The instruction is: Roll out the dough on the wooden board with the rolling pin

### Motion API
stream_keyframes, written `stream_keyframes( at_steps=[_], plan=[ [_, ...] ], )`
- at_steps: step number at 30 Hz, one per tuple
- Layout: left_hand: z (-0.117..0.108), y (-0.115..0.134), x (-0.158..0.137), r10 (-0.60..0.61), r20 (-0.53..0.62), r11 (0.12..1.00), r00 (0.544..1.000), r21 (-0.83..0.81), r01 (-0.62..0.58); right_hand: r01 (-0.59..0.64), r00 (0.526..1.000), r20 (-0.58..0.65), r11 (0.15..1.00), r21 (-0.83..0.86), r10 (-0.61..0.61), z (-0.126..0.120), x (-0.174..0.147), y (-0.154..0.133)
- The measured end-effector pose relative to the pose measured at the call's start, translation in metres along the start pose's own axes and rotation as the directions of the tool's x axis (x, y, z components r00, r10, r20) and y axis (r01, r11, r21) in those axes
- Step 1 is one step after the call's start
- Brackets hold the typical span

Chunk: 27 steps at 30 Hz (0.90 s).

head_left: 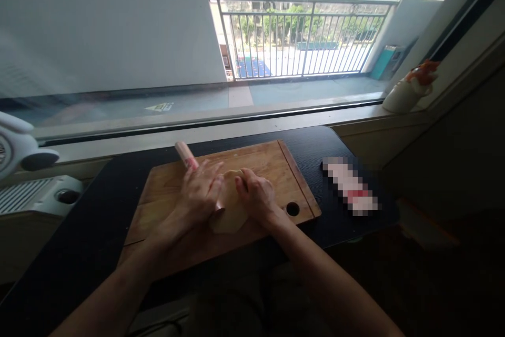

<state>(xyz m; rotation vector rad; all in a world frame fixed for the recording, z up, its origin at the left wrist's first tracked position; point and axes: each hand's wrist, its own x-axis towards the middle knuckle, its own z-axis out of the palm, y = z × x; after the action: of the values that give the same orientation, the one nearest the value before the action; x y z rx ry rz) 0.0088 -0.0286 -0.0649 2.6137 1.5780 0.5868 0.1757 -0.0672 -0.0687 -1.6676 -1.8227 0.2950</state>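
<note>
Black table (89, 216), grain visible. Wooden board (264, 157) on it, mid-surface, between left and right edges. Pixelated item (349, 185), pinkish with red patch, near right edge.

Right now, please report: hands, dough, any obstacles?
Left hand atop rolling pin. Right hand at dough edge, dough flat on board. Pixelated item beside board, off it.

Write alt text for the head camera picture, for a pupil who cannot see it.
The left hand lies over a rolling pin while the right hand touches a pale, dough-like sheet on a wooden board. The board rests on a dark table beside a windowsill.
</note>
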Motion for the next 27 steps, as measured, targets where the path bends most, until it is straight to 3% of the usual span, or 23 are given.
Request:
stream_keyframes(
  at_steps=[2,4,6,11,13,15,19,21,24,27],
  plan=[
    [-0.003,-0.017,-0.03,-0.022,-0.007,0.998,1.0,0.064,0.023,0.0,1.0,0.004,1.0,-0.007,0.0,0.001,0.0,0.0],
    [-0.005,-0.026,-0.041,-0.049,-0.003,0.989,0.999,0.138,0.049,-0.005,1.0,0.012,1.0,-0.014,0.006,0.002,0.001,0.0],
    [-0.002,-0.02,-0.026,-0.04,0.01,0.986,0.999,0.163,0.038,-0.013,1.0,0.01,1.0,-0.016,0.013,0.003,0.001,-0.001],
    [0.008,0.031,0.051,-0.057,0.09,0.995,0.994,0.088,0.049,-0.021,1.0,-0.021,1.0,-0.014,0.021,0.003,0.0,-0.001],
    [0.008,0.037,0.057,-0.065,0.094,0.997,0.993,0.056,0.06,-0.024,1.0,-0.016,1.0,-0.007,0.024,0.003,0.0,-0.002],
    [0.004,0.027,0.041,-0.073,0.059,0.997,0.996,0.036,0.071,-0.027,1.0,-0.007,1.0,0.009,0.027,0.003,-0.001,-0.001],
    [-0.011,-0.012,-0.028,-0.09,-0.041,0.996,0.995,0.013,0.09,-0.068,0.998,0.016,0.99,0.122,0.066,-0.002,0.002,0.002],
    [-0.018,-0.022,-0.055,-0.1,-0.087,0.995,0.991,-0.023,0.098,-0.089,0.992,0.113,0.964,0.25,0.062,-0.006,0.003,0.002],
    [-0.021,-0.021,-0.07,-0.121,-0.141,0.989,0.983,-0.1,0.108,-0.126,0.97,0.236,0.943,0.307,0.053,-0.004,0.002,-0.007],
    [-0.022,-0.015,-0.062,-0.177,-0.189,0.973,0.966,-0.184,0.142,-0.146,0.986,0.101,0.98,0.135,0.133,0.004,0.004,-0.02]
  ],
)
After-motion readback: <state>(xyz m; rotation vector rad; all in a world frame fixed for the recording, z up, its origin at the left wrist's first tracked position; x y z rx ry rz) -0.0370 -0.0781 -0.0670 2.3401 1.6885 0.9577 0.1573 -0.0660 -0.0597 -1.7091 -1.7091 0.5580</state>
